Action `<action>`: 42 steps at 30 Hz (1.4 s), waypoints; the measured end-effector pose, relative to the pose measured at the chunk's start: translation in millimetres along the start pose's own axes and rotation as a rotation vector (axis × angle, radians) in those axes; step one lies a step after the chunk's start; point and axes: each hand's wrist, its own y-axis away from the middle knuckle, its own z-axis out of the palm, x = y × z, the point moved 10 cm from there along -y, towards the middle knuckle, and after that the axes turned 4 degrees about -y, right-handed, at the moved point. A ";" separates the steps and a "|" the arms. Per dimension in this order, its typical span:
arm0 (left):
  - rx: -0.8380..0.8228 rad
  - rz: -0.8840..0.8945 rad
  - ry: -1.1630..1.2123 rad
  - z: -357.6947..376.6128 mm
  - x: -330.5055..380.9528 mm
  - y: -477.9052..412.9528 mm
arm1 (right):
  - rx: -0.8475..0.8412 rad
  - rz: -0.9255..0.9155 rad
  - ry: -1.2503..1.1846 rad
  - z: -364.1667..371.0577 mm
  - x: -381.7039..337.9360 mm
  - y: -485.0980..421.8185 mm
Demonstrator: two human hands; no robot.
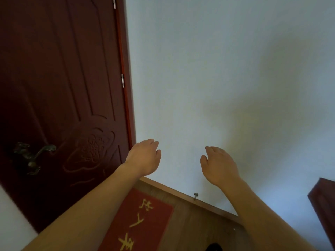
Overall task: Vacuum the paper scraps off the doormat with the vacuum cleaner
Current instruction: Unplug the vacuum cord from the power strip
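Note:
A red doormat (145, 220) with yellow characters lies on the wooden floor at the bottom of the view, partly covered by my left forearm. I see no paper scraps on its visible part, and no vacuum cleaner is in view. My left hand (145, 157) is raised in front of the white wall beside the door, fingers loosely apart, holding nothing. My right hand (219, 164) is raised at the same height further right, also open and holding nothing. Both hands hang in the air well above the mat.
A dark red wooden door (59, 87) with a bronze lever handle (34, 154) fills the left. A white wall (226, 69) stands ahead with a wooden skirting (181, 192) and a metal door stopper (195, 195). Dark wooden furniture (324, 205) juts in at right.

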 end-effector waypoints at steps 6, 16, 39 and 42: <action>0.025 0.020 0.026 -12.1 17.4 5.3 | 0.009 -0.041 0.018 -13.4 -3.1 12.1; 0.017 0.151 0.074 -16.4 15.0 -4.4 | 0.071 0.075 0.019 -24.3 -12.1 19.1; -0.073 0.567 0.245 15.2 73.6 35.0 | 0.120 0.542 0.086 -22.4 -2.0 148.6; -0.079 0.622 0.250 14.5 94.6 54.3 | 0.147 0.597 0.085 -33.2 4.3 181.0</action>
